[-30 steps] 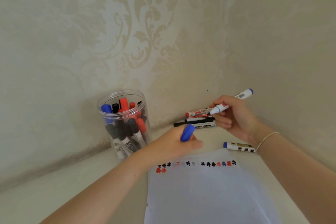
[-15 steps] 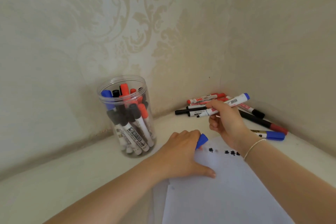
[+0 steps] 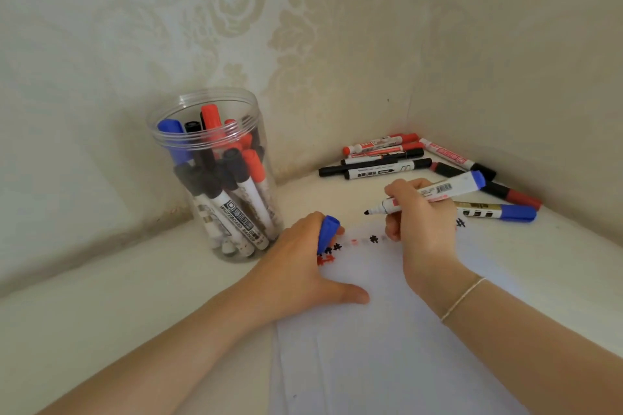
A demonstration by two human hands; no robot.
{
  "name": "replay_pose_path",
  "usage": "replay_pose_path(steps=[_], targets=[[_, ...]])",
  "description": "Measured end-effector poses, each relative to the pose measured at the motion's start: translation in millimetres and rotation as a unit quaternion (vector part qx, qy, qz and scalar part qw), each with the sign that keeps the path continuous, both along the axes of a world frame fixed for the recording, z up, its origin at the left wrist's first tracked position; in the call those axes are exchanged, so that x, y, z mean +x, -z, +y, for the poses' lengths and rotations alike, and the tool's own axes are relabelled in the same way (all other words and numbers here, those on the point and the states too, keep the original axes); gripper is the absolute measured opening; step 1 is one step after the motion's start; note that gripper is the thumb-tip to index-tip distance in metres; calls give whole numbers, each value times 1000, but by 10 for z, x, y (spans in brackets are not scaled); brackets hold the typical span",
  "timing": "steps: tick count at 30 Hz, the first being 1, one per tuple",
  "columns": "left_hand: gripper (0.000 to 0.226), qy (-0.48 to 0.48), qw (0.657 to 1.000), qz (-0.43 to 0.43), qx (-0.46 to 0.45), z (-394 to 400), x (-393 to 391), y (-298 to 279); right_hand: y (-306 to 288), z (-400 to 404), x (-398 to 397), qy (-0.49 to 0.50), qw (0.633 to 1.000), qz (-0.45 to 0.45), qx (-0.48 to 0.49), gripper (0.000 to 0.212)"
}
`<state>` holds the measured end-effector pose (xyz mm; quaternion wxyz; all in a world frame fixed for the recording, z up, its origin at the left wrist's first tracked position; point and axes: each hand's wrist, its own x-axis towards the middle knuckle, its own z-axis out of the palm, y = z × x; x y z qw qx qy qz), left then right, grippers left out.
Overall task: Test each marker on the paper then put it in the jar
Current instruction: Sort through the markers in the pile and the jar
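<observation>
My right hand grips an uncapped white marker with a blue end, its dark tip pointing left just above the white paper. My left hand rests on the paper's left edge and holds the blue cap between its fingers. A row of small red, black and blue test marks runs across the top of the paper. The clear plastic jar stands to the left by the wall, holding several capped markers.
A pile of red and black markers lies in the corner behind my right hand. A blue-capped marker lies on the white surface to the right of my hand. Patterned walls close the corner on two sides.
My right hand has come down from mid-air with the marker towards the paper. My left hand, still holding the blue cap, has settled onto the paper's left edge. The view has tilted down.
</observation>
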<state>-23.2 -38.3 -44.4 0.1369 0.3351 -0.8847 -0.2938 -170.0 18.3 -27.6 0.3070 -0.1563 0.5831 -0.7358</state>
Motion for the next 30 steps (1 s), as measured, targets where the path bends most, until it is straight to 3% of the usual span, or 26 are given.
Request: replay_pose_path(steps=[6,12,20,30], targets=[[82,-34,999,26,1,1,-20,60,86,-83,130,-46,995,74,56,18],[71,-18,998,38,38,-62,81,61,223,-119,140,-95,966,212,111,22],[50,-2,998,48,44,-106,117,114,275,-156,151,-97,947,274,138,23],[52,-7,998,49,43,-112,104,114,269,-154,149,-109,943,280,146,26]])
